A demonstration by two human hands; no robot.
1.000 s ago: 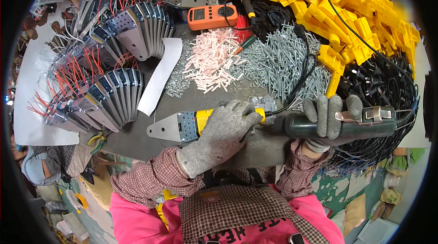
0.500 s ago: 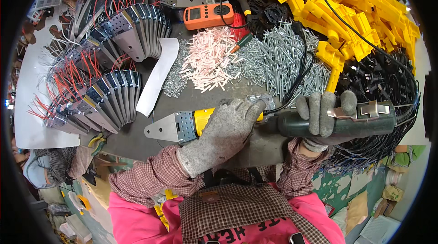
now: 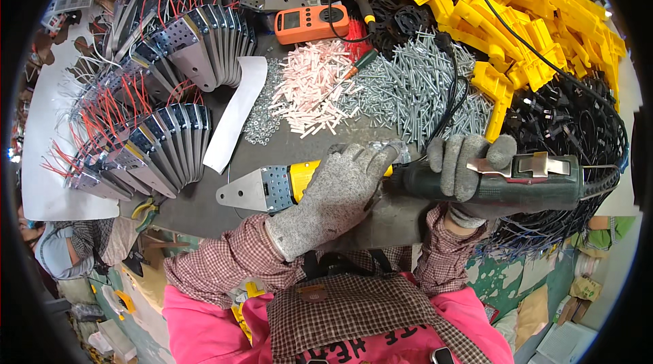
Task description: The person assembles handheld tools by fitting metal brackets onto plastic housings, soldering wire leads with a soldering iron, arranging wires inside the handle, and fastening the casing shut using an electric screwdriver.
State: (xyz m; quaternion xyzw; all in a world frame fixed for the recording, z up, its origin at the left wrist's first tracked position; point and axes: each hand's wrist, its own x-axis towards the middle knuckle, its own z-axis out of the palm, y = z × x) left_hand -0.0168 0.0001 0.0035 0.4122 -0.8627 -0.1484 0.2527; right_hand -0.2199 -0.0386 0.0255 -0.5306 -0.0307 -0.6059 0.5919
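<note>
Driver tip [image 3: 389, 175] behind left hand [image 3: 337, 190]

The left hand [image 3: 337, 197], in a grey knit glove, lies over a yellow part [image 3: 303, 177] fixed to a metal plate [image 3: 255, 189] on the dark worktop [image 3: 204, 207]. The right hand [image 3: 466, 167], gloved the same, has its grip closed around a dark green power tool [image 3: 517, 177] whose nose points at the left hand. Behind them lie piles of screws [image 3: 408, 92], pink plugs [image 3: 313, 88] and washers [image 3: 262, 122]. An orange meter [image 3: 311, 22] sits further back. Yellow plastic parts [image 3: 517, 24] fill the right, black cables [image 3: 578, 119] beside them. Fanned plates with red wires [image 3: 156, 139] stand at left.
</note>
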